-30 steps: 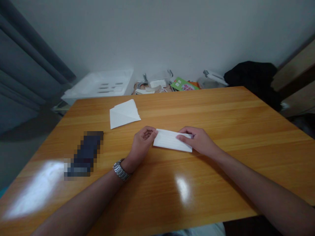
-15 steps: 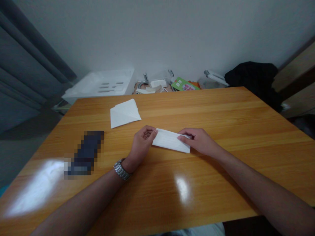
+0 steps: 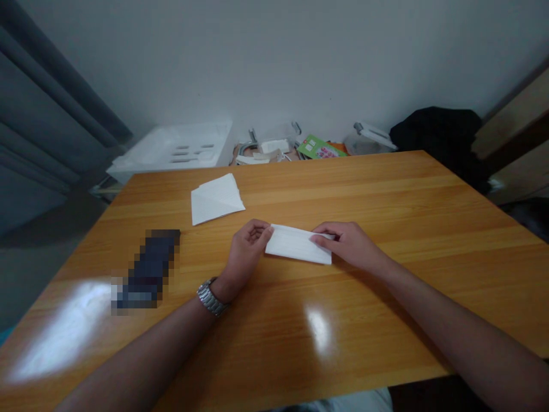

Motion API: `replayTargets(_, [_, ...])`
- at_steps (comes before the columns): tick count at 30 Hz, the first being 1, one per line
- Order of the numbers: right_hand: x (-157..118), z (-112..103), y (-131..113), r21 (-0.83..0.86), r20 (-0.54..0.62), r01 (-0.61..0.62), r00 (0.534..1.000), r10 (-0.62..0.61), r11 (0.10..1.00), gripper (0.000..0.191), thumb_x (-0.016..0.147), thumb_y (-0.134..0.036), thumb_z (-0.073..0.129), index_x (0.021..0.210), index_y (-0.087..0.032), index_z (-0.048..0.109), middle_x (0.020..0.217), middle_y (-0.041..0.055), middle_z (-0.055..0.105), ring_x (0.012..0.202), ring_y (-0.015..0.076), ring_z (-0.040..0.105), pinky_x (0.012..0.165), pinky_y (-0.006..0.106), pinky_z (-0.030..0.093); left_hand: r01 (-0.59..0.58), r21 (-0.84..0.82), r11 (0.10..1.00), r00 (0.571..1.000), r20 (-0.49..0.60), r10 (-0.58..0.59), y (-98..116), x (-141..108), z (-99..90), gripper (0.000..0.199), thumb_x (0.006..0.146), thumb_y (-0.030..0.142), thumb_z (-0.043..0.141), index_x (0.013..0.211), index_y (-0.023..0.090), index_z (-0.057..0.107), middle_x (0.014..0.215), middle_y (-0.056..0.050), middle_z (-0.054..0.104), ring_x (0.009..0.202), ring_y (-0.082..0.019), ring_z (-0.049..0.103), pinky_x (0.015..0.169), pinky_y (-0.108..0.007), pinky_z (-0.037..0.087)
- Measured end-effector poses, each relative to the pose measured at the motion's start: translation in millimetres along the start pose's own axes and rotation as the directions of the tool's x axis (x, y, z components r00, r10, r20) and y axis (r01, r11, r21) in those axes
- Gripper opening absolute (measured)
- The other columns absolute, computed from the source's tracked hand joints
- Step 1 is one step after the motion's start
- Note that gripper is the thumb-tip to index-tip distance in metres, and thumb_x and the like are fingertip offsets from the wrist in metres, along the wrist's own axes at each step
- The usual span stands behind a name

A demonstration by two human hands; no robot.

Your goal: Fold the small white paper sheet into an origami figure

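A folded white paper strip (image 3: 291,244) is held between both hands over the middle of the wooden table (image 3: 369,194). My left hand (image 3: 249,249), with a metal watch (image 3: 211,297) at its wrist, pinches the strip's upper left corner between thumb and fingers. At the strip's right end, my right hand (image 3: 345,243) has its thumb on top and its fingers behind. Several white paper sheets (image 3: 217,200) lie stacked unevenly on the table, beyond my left hand.
A dark, pixelated object (image 3: 150,269) lies on the table at the left. Past the far edge are a white plastic tray (image 3: 171,146), a green booklet (image 3: 319,147) among clutter, and a black cloth or bag (image 3: 437,137) at the right.
The strip's lower right corner is slightly higher than before. Both hands keep their hold, and the whole view has shifted very slightly.
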State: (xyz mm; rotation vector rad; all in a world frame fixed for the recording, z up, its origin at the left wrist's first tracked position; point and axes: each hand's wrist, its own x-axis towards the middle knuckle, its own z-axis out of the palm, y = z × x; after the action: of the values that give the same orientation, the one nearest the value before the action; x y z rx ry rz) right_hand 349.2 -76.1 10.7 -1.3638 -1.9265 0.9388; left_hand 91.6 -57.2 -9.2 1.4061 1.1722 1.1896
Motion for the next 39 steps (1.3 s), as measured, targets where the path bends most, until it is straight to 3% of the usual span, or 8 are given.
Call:
replayTargets(10, [-1.0, -0.6, -4.0, -0.004, -0.062, -0.011, 0.998, 0.011, 1.000, 0.026, 0.092, -0.043, 0.063, 0.094, -0.021, 0.077, 0.089, 0.0033, 0.078, 0.073, 0.0179, 0.066, 0.065, 0.028, 0.045, 0.004, -0.030, 1.000, 1.000, 0.002, -0.004, -0.4, 0.1, 0.0, 0.028, 0.084, 0.044, 0.072, 0.090, 0.018, 0.063, 0.085, -0.002, 0.067, 0.077, -0.016, 0.062, 0.069, -0.025, 0.049])
replayTargets(39, [-1.2, -1.6, -4.4, -0.005, -0.064, 0.003, 0.998, -0.003, 1.000, 0.027, 0.093, -0.043, 0.062, 0.095, -0.021, 0.077, 0.090, 0.0035, 0.078, 0.075, 0.0189, 0.067, 0.067, 0.029, 0.047, 0.023, -0.054, 0.998, 1.000, 0.005, -0.022, 0.7, -0.6, 0.2, 0.027, 0.084, 0.043, 0.073, 0.088, 0.018, 0.063, 0.083, -0.002, 0.067, 0.076, -0.015, 0.062, 0.068, -0.025, 0.048])
